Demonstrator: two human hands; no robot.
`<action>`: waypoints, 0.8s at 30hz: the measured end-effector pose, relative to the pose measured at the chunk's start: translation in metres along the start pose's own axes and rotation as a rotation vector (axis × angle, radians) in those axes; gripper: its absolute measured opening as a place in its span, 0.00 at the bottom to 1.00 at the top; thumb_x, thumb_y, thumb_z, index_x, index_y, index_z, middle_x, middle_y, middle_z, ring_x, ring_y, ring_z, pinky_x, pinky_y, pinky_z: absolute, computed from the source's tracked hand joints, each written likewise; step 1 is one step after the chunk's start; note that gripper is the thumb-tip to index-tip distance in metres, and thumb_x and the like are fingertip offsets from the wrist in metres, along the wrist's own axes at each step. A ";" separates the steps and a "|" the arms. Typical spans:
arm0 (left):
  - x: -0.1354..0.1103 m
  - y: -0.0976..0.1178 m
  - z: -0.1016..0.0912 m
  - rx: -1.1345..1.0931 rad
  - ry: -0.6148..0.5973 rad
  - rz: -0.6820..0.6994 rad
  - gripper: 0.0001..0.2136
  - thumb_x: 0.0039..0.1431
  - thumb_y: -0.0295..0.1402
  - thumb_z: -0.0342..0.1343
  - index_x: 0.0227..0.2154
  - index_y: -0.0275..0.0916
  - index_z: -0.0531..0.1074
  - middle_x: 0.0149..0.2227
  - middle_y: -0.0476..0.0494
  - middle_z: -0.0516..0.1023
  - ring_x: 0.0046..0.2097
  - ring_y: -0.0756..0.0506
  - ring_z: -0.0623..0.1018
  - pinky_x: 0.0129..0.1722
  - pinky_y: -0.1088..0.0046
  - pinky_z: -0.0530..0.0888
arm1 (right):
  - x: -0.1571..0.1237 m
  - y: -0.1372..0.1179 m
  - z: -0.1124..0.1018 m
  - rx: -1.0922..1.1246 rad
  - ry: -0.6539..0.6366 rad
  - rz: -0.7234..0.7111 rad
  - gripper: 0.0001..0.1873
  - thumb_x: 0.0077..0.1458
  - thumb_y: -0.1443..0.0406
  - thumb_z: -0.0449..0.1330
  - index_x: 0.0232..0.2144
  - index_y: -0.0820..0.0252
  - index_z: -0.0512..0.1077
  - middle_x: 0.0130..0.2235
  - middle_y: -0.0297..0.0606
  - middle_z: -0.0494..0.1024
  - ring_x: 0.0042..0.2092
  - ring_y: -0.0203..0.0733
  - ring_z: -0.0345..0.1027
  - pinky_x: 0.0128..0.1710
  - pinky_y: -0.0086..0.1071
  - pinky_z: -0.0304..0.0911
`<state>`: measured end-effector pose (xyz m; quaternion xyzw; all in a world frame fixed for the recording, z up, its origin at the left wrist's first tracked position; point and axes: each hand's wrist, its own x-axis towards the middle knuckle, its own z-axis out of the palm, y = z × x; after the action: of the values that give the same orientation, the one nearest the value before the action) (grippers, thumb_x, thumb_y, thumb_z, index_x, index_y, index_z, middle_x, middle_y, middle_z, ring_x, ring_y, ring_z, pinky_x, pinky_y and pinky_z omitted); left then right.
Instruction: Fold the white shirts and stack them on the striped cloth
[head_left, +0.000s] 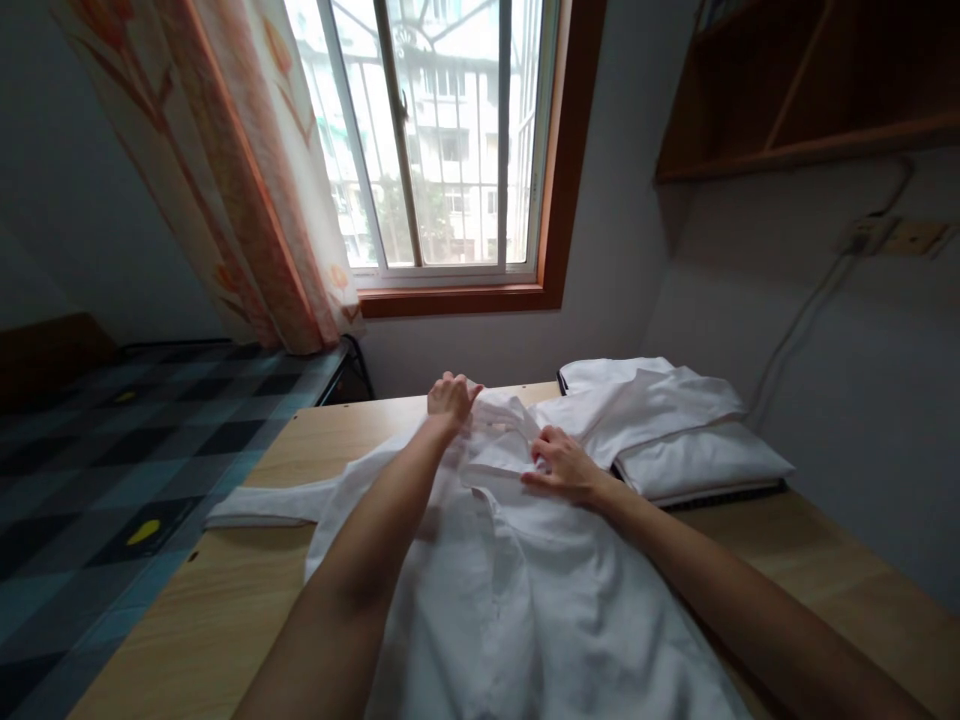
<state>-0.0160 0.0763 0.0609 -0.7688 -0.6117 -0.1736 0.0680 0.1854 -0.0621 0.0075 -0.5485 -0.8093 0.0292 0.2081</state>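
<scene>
A white shirt (517, 580) lies spread flat on a wooden table (225, 590), collar pointing toward the window. My left hand (452, 397) reaches to the far left side of the collar and pinches the fabric there. My right hand (564, 465) rests on the collar's right side, fingers curled and pressing the cloth. One sleeve (262, 505) stretches out to the left across the table.
Folded white garments (675, 440) are stacked on a dark flat object at the table's far right. A bed with a checked blue cover (112, 450) stands left of the table. A window (442, 140) with a curtain (247, 170) is ahead; a wall shelf (810, 90) hangs upper right.
</scene>
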 end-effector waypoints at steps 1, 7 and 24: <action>-0.001 -0.006 -0.001 -0.020 0.021 -0.023 0.15 0.65 0.40 0.49 0.42 0.34 0.75 0.44 0.31 0.75 0.45 0.38 0.77 0.44 0.65 0.71 | 0.001 -0.001 0.000 0.029 0.010 0.087 0.18 0.56 0.50 0.59 0.32 0.59 0.72 0.40 0.41 0.70 0.44 0.45 0.65 0.46 0.35 0.59; -0.004 -0.049 -0.032 -0.334 0.137 -0.256 0.07 0.52 0.26 0.58 0.36 0.38 0.73 0.36 0.40 0.79 0.42 0.41 0.78 0.42 0.68 0.70 | 0.018 -0.001 0.003 0.012 0.163 0.537 0.11 0.54 0.67 0.59 0.41 0.61 0.70 0.38 0.43 0.76 0.38 0.44 0.70 0.36 0.32 0.58; -0.061 -0.109 -0.081 -0.516 -0.209 0.180 0.12 0.45 0.34 0.64 0.35 0.40 0.81 0.22 0.49 0.74 0.26 0.49 0.71 0.31 0.73 0.66 | -0.005 -0.012 0.008 0.072 0.208 0.355 0.24 0.50 0.56 0.64 0.48 0.60 0.70 0.45 0.48 0.77 0.44 0.50 0.71 0.39 0.33 0.60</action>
<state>-0.1473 0.0207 0.1032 -0.8254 -0.4806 -0.2368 -0.1779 0.1738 -0.0694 0.0019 -0.6748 -0.6726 0.0372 0.3015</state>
